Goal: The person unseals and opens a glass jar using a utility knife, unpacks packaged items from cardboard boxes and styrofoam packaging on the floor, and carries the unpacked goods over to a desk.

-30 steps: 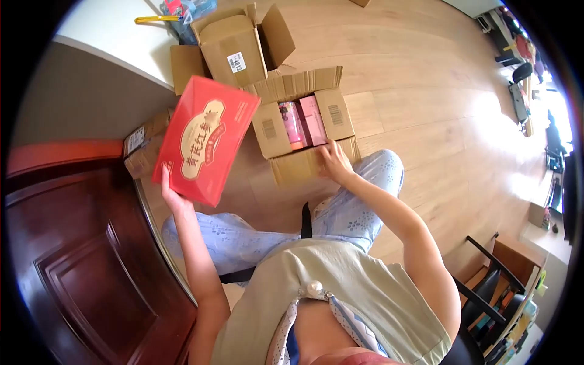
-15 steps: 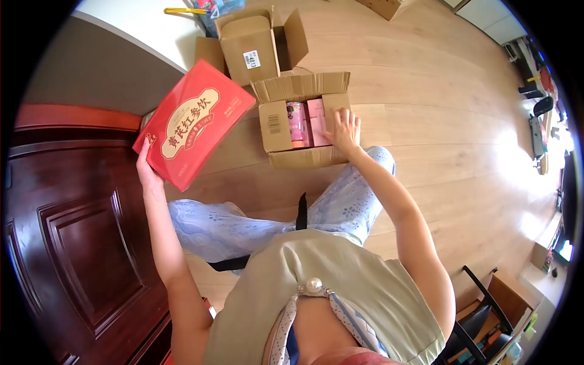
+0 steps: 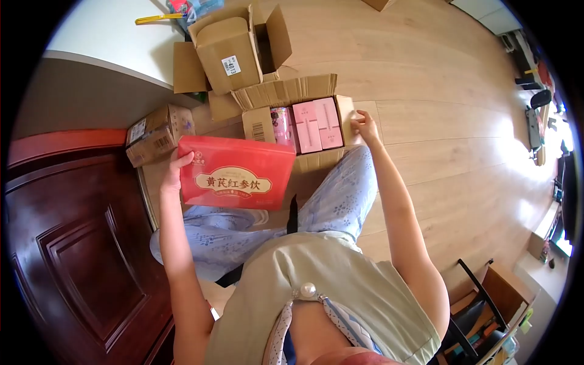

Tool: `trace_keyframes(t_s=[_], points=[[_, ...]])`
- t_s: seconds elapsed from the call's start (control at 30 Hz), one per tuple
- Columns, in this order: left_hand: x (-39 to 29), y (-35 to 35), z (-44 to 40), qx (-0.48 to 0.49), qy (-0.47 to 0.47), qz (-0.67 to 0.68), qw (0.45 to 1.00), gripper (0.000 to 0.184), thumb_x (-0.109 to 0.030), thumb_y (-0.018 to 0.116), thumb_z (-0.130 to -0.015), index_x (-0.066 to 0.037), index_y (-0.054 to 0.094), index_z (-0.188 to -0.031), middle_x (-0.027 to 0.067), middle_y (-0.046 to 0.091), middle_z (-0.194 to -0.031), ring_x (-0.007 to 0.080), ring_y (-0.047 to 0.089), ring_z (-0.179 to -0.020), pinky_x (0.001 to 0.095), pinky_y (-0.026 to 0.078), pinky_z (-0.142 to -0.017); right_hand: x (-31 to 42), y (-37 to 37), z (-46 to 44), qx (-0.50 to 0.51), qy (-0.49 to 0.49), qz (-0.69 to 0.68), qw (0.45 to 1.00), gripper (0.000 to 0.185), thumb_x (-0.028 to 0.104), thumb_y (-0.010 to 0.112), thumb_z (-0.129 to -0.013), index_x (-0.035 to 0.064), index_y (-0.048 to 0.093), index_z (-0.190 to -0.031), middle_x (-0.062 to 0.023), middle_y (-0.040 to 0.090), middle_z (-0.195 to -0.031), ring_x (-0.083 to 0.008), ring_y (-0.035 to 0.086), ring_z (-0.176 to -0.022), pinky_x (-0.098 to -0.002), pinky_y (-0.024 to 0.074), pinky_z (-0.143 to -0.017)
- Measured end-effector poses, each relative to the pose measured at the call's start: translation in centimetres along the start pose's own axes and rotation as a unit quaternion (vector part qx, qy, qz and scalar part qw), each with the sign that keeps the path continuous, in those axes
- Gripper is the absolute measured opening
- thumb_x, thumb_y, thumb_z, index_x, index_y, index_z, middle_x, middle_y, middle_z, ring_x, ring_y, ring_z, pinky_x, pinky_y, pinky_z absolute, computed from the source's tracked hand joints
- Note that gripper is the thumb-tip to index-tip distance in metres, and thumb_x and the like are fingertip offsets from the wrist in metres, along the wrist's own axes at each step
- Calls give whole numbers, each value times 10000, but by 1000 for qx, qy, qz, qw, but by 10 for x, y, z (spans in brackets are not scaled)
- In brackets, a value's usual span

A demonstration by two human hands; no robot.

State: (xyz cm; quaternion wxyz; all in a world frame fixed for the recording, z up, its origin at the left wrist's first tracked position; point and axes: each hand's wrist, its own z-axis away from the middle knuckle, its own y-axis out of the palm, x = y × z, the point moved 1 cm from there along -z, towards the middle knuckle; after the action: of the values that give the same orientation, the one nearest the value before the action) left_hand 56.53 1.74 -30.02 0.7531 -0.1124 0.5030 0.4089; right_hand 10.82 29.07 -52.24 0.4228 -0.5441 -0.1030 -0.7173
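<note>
My left hand (image 3: 174, 174) grips the left edge of a flat red gift box (image 3: 237, 159) with gold Chinese lettering, held level above my lap. In front of me an open cardboard box (image 3: 257, 126) rests on the floor. Inside it are two pink boxes (image 3: 309, 131) side by side and a pink printed canister (image 3: 280, 123). The red gift box hides part of the carton's near left corner. At the carton's right side, my right hand (image 3: 367, 129) has its fingers curled against the edge of the raised flap (image 3: 345, 121).
Another open cardboard carton (image 3: 226, 45) with a white label stands behind. A taped parcel (image 3: 159, 135) sits at the left by the dark red wooden door (image 3: 91, 255). A black chair (image 3: 480, 304) is at the lower right. Wooden floor (image 3: 438, 121) extends to the right.
The red gift box has swung lower and rightward, turning level and uncovering the taped parcel. My right hand has moved from the pink boxes to the right flap. Both pink boxes now show fully.
</note>
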Motion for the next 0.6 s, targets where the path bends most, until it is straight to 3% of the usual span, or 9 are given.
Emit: trace_keyframes(t_s=[0.07,0.13,0.17,0.27,0.33,0.4,0.47,0.53,0.6], points=[[3,-4,-3,-8,-4,18,1000,423,-204,681,-771,-10,549,-1123,49,627,-1007,173,596,-919,315,459,-853,-14,22,-4,-78,-38,173,981,545,206,756,-699,101,523,-1181,-166,518,-1072,-273,561,-953,-380,471,-831],[12,-11,3,-37,12,58,998,419,-204,676,-778,-10,548,-1126,47,627,-993,173,595,-915,318,454,-862,1,39,5,-188,-66,143,970,504,107,724,-718,97,515,-1177,-129,543,-934,-249,565,-809,-357,486,-748],[24,-30,8,-70,3,105,992,406,-218,668,-797,-14,551,-1129,60,623,-1017,186,589,-942,329,448,-877,14,42,4,-237,-119,155,952,442,3,638,-702,77,527,-1124,-144,499,-983,-285,542,-859,-371,468,-788],[29,-60,41,-184,43,176,966,413,-241,660,-817,-19,549,-1147,80,614,-1074,213,580,-982,347,445,-891,103,65,34,-149,-388,131,900,424,-25,593,-698,60,526,-1108,-135,516,-924,-298,543,-838,-372,473,-749],[15,-72,60,-288,97,184,935,479,-282,645,-833,-2,518,-1200,115,581,-1176,253,555,-1062,385,420,-938,116,117,49,63,-354,44,932,437,99,683,-747,73,525,-1154,-121,571,-967,-252,575,-826,-356,491,-726],[-12,-72,75,-324,157,187,914,554,-345,605,-858,11,459,-1257,126,537,-1238,276,523,-1116,402,395,-975,153,161,80,173,-158,59,970,603,292,738,-714,14,484,-1185,-158,567,-966,-325,579,-905,-393,493,-755],[-35,-65,88,-352,212,192,891,533,-366,541,-896,11,453,-1262,127,517,-1264,275,508,-1139,409,391,-983,123,217,83,103,-75,208,970,910,438,801,-612,-40,383,-1265,-210,531,-1083,-343,591,-943,-400,509,-773],[-47,-70,103,-384,243,188,871,512,-363,483,-928,10,439,-1275,130,499,-1283,272,493,-1159,418,391,-984,141,232,107,19,-105,304,947,1104,472,825,-543,-75,259,-1317,-244,459,-1161,-369,596,-941,-397,523,-772],[-52,-75,114,-394,254,216,856,502,-360,448,-942,3,426,-1288,129,489,-1295,278,485,-1167,431,397,-981,149,236,126,65,-37,216,974,932,285,794,-624,-45,252,-1307,-237,398,-1184,-381,568,-970,-397,531,-746]])
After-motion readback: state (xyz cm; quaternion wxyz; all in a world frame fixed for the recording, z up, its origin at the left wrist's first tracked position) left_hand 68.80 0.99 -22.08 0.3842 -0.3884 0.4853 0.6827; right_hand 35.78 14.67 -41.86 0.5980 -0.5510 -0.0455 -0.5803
